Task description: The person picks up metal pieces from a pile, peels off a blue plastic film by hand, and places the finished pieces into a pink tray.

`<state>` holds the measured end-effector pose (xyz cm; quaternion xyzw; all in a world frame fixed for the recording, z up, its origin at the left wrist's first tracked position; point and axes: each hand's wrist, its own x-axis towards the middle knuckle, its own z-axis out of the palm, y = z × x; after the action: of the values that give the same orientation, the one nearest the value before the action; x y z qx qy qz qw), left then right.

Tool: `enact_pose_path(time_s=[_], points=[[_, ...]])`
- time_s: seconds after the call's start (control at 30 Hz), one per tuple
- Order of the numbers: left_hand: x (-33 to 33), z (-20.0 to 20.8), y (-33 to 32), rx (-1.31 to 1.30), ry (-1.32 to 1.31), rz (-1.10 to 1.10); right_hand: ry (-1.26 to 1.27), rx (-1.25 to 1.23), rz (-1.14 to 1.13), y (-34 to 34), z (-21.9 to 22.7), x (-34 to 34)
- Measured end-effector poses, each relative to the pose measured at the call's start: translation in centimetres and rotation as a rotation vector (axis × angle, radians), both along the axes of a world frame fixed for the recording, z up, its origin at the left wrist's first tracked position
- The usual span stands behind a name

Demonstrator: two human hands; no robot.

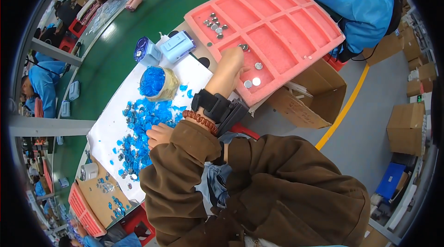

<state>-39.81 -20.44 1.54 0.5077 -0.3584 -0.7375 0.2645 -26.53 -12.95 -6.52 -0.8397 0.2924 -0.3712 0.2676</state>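
The right hand (233,59) reaches into the pink foam tray (296,20); its fingertips are turned away, so contact with the silver disc (243,47) cannot be confirmed. The left hand (159,135) is largely covered by the brown sleeve (185,163). Small parts among the blue film scraps (138,126) are too small to identify.

tray (296,20) right of sheet (111,122) | discs (253,81) in tray | cup (159,82) on sheet
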Motion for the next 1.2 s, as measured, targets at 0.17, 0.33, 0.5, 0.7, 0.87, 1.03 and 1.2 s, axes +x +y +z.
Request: enact_pose_path(time_s=[0.17,0.33,0.5,0.7,0.87,1.03,1.2], points=[[-1.7,-0.8,-1.1,-0.088,-0.096,-0.197,-0.639,0.397,0.293,1.2,-4.7,-1.2],[3.2,-10.4,-7.0,-0.738,0.057,-0.541,-0.624,0.462,0.441,1.9,-1.4,0.6],[-1.2,1.9,0.0,-0.104,0.086,-0.16,-0.135,-0.185,-0.18,0.7,3.8,-3.1],[1.6,-3.0,0.7,-1.386,-0.896,-0.738,-0.23,-0.322,-0.272,-0.4,-1.0,2.6],[2.5,-1.9,3.5,-1.4,-0.858,-0.826,-0.27,-0.333,-0.277,-1.1,-1.9,2.6],[2.1,-2.4,1.7,-1.591,-0.864,-0.662,-0.27,-0.326,-0.274,-1.1,-2.0,2.4],[2.3,-2.8,-0.1,-1.747,-1.064,-0.835,-0.242,-0.352,-0.327,-1.5,-2.1,2.2]])
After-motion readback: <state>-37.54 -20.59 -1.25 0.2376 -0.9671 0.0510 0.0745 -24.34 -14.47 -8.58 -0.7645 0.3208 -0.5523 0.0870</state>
